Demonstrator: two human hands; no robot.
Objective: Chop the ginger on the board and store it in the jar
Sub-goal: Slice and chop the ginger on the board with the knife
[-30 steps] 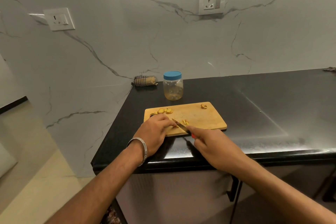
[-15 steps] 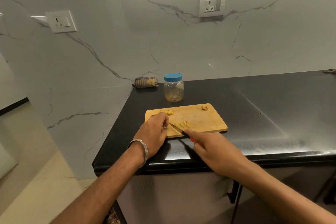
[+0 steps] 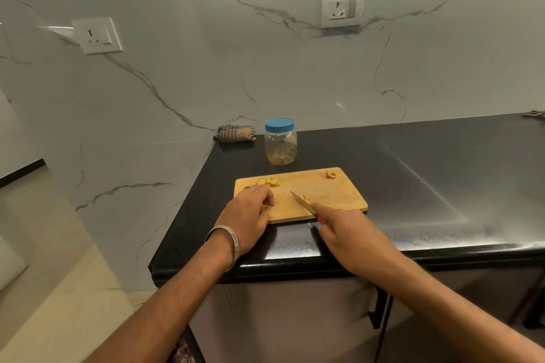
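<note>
Setting: domestic kitchen. Evidence: black polished stone countertop (image 3: 413,174) over cabinet fronts (image 3: 280,321); marble-pattern wall panels (image 3: 206,74) with two switched power sockets (image 3: 342,8); wooden chopping board (image 3: 321,188) carrying cut ginger pieces (image 3: 269,182); blue-lidded storage jar (image 3: 280,141); folded checked cloth (image 3: 236,134) against the wall.

Your forearms are bare, no sleeves showing, and your left wrist wears a silver bangle (image 3: 228,240) engraved with lettering.

Dim warm light, glare on countertop (image 3: 413,233), wide-angle edge distortion.
</note>
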